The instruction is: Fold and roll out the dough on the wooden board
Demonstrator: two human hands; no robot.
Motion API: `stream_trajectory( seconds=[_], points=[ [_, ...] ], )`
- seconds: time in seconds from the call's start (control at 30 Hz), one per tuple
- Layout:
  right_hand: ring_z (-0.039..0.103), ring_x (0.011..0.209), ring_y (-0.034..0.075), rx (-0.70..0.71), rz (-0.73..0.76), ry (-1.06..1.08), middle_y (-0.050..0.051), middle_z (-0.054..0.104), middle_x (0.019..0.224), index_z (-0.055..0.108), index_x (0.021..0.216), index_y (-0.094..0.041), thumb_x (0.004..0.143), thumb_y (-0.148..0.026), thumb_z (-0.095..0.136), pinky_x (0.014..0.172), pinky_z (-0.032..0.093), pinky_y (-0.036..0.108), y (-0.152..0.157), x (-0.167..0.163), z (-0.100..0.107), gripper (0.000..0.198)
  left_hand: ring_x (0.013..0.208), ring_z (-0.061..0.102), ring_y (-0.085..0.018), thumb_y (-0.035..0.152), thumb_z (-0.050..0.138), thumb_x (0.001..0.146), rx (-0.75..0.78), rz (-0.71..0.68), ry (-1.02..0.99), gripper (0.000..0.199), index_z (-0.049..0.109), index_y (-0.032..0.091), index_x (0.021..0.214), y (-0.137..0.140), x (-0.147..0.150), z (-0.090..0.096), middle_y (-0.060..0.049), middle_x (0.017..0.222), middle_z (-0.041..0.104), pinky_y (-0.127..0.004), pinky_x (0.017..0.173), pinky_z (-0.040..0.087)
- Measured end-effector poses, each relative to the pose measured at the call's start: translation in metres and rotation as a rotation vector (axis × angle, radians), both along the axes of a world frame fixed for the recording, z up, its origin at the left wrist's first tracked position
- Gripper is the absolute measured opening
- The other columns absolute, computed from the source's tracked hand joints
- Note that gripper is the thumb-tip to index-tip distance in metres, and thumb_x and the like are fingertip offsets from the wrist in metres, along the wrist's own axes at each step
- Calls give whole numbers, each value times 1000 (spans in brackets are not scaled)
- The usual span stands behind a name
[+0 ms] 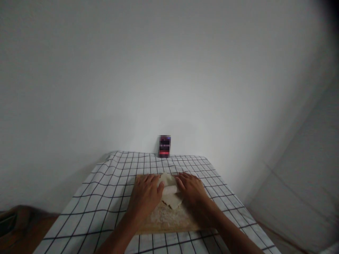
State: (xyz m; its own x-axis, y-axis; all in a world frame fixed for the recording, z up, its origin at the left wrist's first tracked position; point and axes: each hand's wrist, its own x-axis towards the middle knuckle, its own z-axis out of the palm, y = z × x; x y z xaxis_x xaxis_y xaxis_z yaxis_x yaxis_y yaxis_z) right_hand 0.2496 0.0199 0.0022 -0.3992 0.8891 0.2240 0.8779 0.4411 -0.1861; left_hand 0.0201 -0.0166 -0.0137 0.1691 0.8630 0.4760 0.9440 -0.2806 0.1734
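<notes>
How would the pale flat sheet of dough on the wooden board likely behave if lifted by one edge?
The pale sheet of dough would probably flop, since it already folds over itself between the left hand and right hand. It may tear, looking thin. The floured wooden board suggests it would stick otherwise.

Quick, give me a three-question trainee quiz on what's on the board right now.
1. True or false: both hands touch the dough.
2. What lies under the dough? A) a plate B) a wooden board C) bare cloth
3. What stands at the far edge of the checked cloth, by the wall?

Key
1. True: the left hand and right hand lie flat on either side of it, palms down.
2. B; the board is dusted with flour.
3. A small dark box, too blurred to read.
</notes>
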Motion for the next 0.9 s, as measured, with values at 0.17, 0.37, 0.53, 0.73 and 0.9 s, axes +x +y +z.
stream_trajectory(
  seconds=[0.17,0.37,0.53,0.73,0.9],
  points=[
    [68,132,27,17,-26,37,13,74,143,74,135,-23,118,-38,30,116,49,43,-1,0,-2,50,122,71,-33,37,48,112,-21,13,48,36,79,22,123,7,2,4,-13,126,81,-56,113,46],
    [72,125,29,-171,-68,29,8,76,140,77,133,-29,117,-50,32,100,55,41,46,-14,15,52,120,74,-31,39,52,110,-96,62,30,35,78,21,124,17,4,10,-13,125,82,-51,110,51],
    [72,123,26,-119,-64,-3,8,78,134,78,126,-29,118,-46,29,100,55,38,37,-12,13,52,123,74,-32,39,50,111,-60,45,32,35,80,21,120,9,5,10,-14,127,82,-53,114,50],
    [59,147,29,32,-40,4,13,70,152,74,137,-23,117,-34,33,124,42,49,-11,5,-6,48,141,64,-34,41,47,111,-18,13,27,39,77,27,131,-13,16,-1,-10,145,75,-57,125,44],
    [54,152,29,44,-63,57,9,67,157,74,140,-27,118,-38,31,129,35,55,-18,8,-13,49,142,64,-34,40,49,111,-36,21,13,39,77,26,133,-15,22,-1,-10,146,76,-57,123,47]
  ],
)
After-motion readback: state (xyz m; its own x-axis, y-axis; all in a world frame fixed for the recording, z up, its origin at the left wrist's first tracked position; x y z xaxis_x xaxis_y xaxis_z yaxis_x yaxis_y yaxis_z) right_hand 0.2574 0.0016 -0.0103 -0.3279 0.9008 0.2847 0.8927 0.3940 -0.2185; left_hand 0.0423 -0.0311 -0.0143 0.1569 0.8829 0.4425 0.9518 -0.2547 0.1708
